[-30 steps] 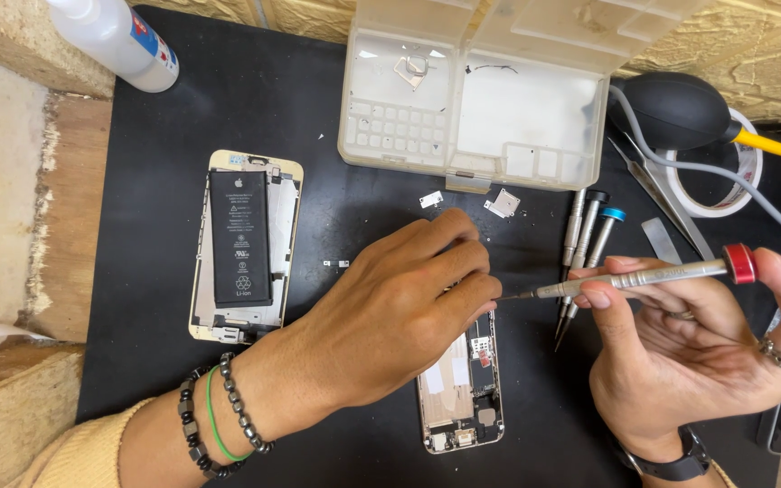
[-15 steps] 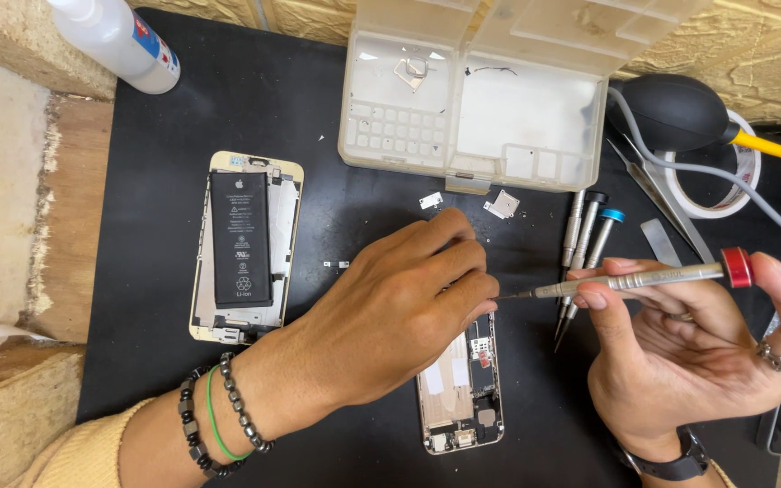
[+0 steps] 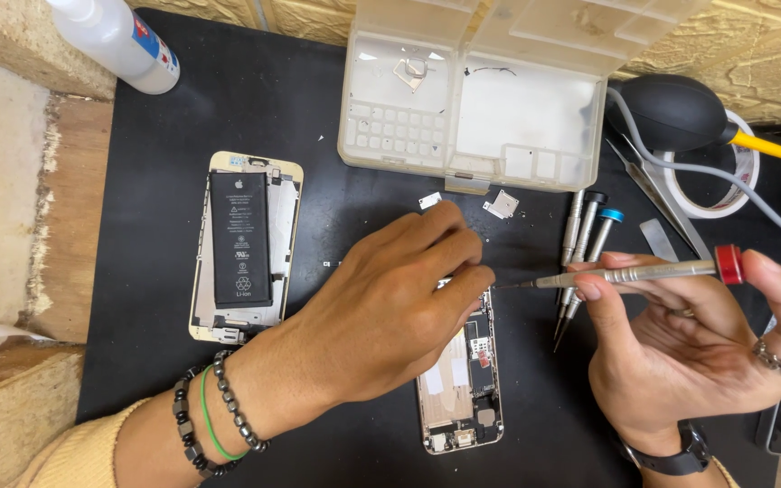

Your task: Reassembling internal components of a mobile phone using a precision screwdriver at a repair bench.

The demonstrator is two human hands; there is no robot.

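A left hand [image 3: 381, 312], beaded bracelets at the wrist, rests palm down on a black mat [image 3: 164, 181], its fingers bunched together with the tips meeting just above the far end of a phone's inner frame [image 3: 459, 389]. Whether anything is pinched between those tips cannot be told; the knuckles hide them. The right hand [image 3: 680, 352] holds a slim screwdriver [image 3: 625, 271] with a red cap, laid level across curled fingers, forefinger pressed on the cap, thumb on the shaft. Its tip points left and all but meets the left fingertips. Over the past second little has moved: the driver has held its line and both hands have kept their places, which reads as fine, steady work at the tip rather than a reach for something new.

The frame lies near the middle of the mat, half under the left hand. To the left lies the phone body [image 3: 244, 248], opened, its black battery showing. At the far side stands an open clear parts box [image 3: 481, 90], with two small metal plates [image 3: 502, 205] just before it. Spare drivers [image 3: 585, 239] lie to the right, beside tweezers [image 3: 653, 185], a black air blower [image 3: 680, 113] and a roll of tape [image 3: 725, 181]. A white bottle [image 3: 115, 41] lies at the far left corner.
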